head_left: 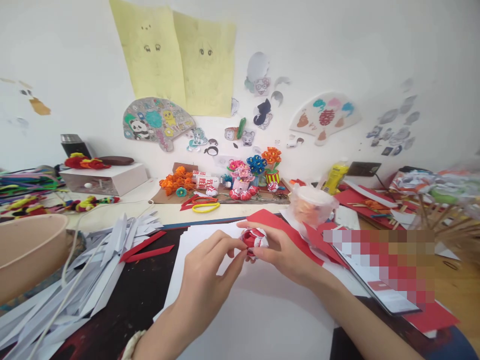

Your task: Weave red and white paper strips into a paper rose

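Note:
A small red-and-white folded paper ball (pixel 255 240) is held up over a stack of white paper (pixel 262 310). My right hand (pixel 287 250) wraps its fingers and thumb around the ball's right side. My left hand (pixel 213 265) pinches at the ball's left edge with thumb and forefinger; whether a loose flap lies between those fingertips is too small to make out. Fingers hide part of the ball. Just behind my right hand lies a sheet of red paper (pixel 277 225).
White paper strips (pixel 101 260) heap up at left beside a beige basin (pixel 30 250), with two red strips (pixel 146 252) nearby. A phone (pixel 386 285) lies at right on red paper. Behind stand a plastic cup (pixel 313 205), a yellow bottle (pixel 336 176) and pipe-cleaner flowers (pixel 257 164).

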Demonstrator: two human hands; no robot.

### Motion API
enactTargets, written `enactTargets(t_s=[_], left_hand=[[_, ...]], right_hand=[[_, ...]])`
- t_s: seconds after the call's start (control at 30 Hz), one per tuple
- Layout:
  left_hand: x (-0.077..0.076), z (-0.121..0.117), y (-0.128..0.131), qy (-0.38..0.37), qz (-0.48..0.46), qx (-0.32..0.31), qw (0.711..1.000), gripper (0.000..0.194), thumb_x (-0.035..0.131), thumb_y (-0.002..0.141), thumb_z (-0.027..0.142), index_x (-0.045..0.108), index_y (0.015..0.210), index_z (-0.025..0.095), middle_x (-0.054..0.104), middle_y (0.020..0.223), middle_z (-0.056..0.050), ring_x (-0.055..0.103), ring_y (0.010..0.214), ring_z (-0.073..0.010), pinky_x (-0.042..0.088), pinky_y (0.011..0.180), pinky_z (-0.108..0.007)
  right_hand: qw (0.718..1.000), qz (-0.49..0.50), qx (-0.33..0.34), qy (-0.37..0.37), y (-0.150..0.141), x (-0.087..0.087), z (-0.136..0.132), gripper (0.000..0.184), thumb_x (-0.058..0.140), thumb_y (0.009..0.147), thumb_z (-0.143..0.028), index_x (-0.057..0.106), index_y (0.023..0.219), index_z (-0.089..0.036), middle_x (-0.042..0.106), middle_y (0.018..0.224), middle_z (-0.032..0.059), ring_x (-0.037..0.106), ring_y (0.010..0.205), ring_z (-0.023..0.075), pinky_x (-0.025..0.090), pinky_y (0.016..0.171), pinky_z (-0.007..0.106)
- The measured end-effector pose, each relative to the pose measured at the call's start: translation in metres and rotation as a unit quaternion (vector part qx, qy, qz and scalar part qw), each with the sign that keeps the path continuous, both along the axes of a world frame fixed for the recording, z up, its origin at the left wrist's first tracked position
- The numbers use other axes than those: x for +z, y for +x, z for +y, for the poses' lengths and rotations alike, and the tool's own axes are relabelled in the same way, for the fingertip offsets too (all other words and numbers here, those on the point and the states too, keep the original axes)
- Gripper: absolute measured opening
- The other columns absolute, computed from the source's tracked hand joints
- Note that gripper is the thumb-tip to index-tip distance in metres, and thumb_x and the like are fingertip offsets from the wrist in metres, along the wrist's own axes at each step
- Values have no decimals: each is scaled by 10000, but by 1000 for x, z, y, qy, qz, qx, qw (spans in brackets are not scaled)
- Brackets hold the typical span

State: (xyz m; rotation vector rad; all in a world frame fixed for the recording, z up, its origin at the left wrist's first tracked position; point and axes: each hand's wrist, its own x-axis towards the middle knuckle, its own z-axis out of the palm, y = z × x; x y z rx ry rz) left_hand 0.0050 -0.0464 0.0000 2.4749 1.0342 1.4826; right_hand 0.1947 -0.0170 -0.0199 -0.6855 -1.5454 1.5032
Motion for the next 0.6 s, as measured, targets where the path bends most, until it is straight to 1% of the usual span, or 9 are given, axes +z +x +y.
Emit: enactTargets(t_s=[0.07, 0.23, 0.37, 0.5, 0.6], left_hand=[[-2, 1, 0, -3, 19, 4, 1000, 109, 560, 897, 120, 639, 871, 191, 596, 730, 5, 554, 648, -111, 403, 553, -209], [-6, 6, -4, 17, 65, 17, 998, 105, 568, 894, 138, 644, 847, 193, 610, 724, 1, 521, 608, -122, 375, 546, -229], [-7, 8, -6, 51, 94, 27, 994, 109, 562, 897, 144, 636, 832, 192, 622, 716, 6, 495, 583, -126, 364, 566, -252], [-7, 8, -5, 101, 118, 36, 987, 135, 548, 887, 121, 620, 796, 192, 638, 701, 22, 453, 546, -117, 332, 559, -263], [-6, 6, -4, 129, 122, 45, 983, 147, 542, 873, 104, 609, 774, 188, 631, 675, 27, 420, 521, -115, 305, 541, -269]], right_hand=[[1000, -21, 0, -4, 1, 0, 0, 562, 739, 805, -335, 550, 1323, -226, 649, 1010, 54, 609, 871, 178, 507, 778, 342], [998, -59, -6, 5, 2, 3, -1, 624, 753, 793, -355, 525, 1360, -229, 660, 921, 36, 599, 892, 186, 501, 756, 316], [998, -57, 1, -3, 2, 5, -2, 630, 758, 790, -348, 523, 1363, -231, 671, 948, 41, 604, 870, 174, 499, 739, 302], [998, -60, 18, -31, 2, 4, -2, 610, 764, 783, -380, 549, 1332, -223, 671, 899, 33, 612, 832, 171, 498, 753, 314], [997, -72, 19, -36, 3, 3, -2, 606, 765, 781, -391, 556, 1323, -219, 664, 883, 33, 610, 810, 172, 497, 738, 316]])
